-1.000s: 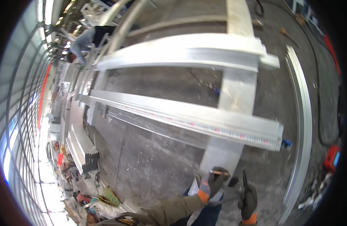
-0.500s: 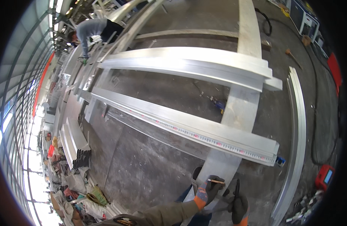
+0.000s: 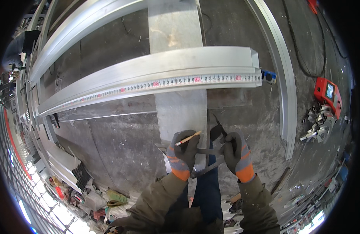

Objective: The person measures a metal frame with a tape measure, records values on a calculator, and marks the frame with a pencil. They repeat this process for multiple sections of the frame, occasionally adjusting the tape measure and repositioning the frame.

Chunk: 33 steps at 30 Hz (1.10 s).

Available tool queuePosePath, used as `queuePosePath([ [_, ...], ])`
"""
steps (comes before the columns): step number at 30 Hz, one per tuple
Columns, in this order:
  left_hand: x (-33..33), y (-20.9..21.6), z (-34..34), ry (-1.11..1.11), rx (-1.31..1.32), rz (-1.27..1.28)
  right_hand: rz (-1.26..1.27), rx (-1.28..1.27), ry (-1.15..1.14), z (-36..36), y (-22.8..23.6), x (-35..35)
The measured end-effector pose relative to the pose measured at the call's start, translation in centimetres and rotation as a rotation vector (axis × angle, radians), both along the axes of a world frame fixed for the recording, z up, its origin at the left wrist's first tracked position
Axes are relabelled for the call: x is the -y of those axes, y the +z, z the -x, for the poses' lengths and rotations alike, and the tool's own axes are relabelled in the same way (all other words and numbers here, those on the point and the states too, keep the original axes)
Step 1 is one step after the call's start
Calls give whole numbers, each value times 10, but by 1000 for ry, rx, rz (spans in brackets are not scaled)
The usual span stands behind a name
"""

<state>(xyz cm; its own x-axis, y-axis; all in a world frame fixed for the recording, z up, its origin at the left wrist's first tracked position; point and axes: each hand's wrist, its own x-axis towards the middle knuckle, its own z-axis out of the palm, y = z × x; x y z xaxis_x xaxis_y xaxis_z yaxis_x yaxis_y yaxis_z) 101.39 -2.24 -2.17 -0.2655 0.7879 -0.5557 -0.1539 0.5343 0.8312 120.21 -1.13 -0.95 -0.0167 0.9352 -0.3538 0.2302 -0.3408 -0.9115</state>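
My left hand (image 3: 184,150), in a grey and orange work glove, is closed around a wooden pencil (image 3: 189,138). My right hand (image 3: 234,151), gloved alike, grips a thin dark pointed tool (image 3: 219,124) whose exact kind I cannot make out. A grey flat metal piece with angled arms (image 3: 208,167) spans the gap between both hands, partly hidden by the gloves. Beyond them lies a long aluminium profile (image 3: 215,58). An extended measuring tape (image 3: 174,81) runs along its near side, its blue case (image 3: 269,77) at the right end.
A pale flat beam (image 3: 176,111) passes beneath the profile. Another curved-looking profile (image 3: 286,93) lies on the floor at right, near a red device (image 3: 327,95) and metal offcuts (image 3: 320,123). Stacked profiles (image 3: 63,165) and scrap lie at left. A person (image 3: 18,48) bends at far left.
My view has turned right and down, so the profile now lies nearer and more level. Both hands have come to the middle of view, still holding pencil and dark tool.
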Motion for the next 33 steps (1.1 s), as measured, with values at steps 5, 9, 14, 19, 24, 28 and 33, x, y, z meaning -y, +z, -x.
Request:
queuePosePath([
  [5, -1, -4, -1, -79, -161, -25, -123, 203, 136, -9, -2, -4],
  [9, -3, -2, -3, -115, -314, -140, -98, 190, 138, -8, -1, -11],
  [14, -6, -1, -2, -175, -460, -235, -181, 316, 286, -10, -9, -17],
  [19, -5, -4, -2, -271, -613, -390, -235, 338, 290, -11, -13, -12],
  [24, -1, -4, -4, -306, -648, -414, -232, 356, 286, -12, -14, -13],
  [28, 0, -6, -3, -330, -656, -443, -149, 351, 306, -12, -12, -12],
  [33, 1, -6, -2, -357, -654, -456, -213, 383, 265, -12, -13, -11],
])
